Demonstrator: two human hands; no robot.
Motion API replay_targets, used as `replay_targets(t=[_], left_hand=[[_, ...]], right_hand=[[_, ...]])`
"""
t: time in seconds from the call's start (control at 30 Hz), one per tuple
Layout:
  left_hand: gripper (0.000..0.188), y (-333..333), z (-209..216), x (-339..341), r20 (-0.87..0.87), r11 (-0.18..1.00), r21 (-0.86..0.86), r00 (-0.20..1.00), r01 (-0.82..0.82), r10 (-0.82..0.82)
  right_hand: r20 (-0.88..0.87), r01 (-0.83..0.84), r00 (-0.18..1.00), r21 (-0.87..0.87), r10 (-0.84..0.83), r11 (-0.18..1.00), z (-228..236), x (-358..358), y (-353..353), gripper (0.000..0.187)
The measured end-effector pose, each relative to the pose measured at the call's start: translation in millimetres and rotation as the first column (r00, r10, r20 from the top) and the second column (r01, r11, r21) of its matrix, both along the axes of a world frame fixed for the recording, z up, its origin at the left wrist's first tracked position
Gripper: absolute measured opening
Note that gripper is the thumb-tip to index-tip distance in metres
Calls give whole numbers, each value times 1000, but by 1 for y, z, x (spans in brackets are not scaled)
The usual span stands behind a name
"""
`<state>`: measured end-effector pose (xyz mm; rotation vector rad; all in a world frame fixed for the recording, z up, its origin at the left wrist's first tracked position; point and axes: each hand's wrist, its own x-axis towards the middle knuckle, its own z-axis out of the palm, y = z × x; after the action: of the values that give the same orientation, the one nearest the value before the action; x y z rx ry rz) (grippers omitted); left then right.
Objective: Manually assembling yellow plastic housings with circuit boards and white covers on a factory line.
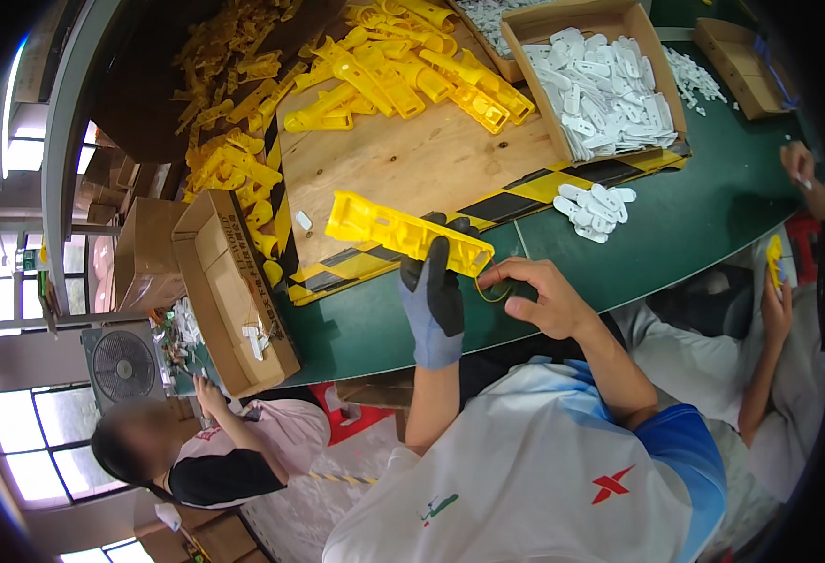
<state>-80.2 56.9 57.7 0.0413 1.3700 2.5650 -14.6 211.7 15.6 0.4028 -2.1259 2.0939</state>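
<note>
My left hand point(434, 305), in a grey and black glove, grips a long yellow plastic housing point(384, 228) above the table's front edge. The housing is tilted, its hollow ribbed side partly showing. Close to its right end is my bare right hand point(549, 298), index finger and thumb curled around a thin yellow strand point(489, 298). That strand loops down from the housing's end; where the fingertips meet it is partly hidden.
Yellow housings point(375, 75) lie heaped on a wooden board point(337, 169) edged with striped tape. White parts fill a cardboard box point(610, 155); a small pile of white pieces point(593, 211) lies on the green table point(647, 253). Another box point(234, 281) stands left. Co-workers sit on both sides.
</note>
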Motion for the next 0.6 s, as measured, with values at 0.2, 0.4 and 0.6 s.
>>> replay_targets(t=[0.2, 0.4, 0.6], left_hand=[[36, -21, 10, -11, -89, 992, -42, 989, -121, 117], [34, -33, 7, -14, -303, 868, -292, 899, -402, 315], [39, -48, -26, -19, -315, 831, -260, 857, -492, 408]], right_hand=[[100, -26, 995, 12, 25, 1000, 8, 5, -2, 43], [139, 178, 977, -114, -161, 978, -4, 5, -8, 39], [240, 212, 956, -165, -169, 963, -1, 4, -11, 40]])
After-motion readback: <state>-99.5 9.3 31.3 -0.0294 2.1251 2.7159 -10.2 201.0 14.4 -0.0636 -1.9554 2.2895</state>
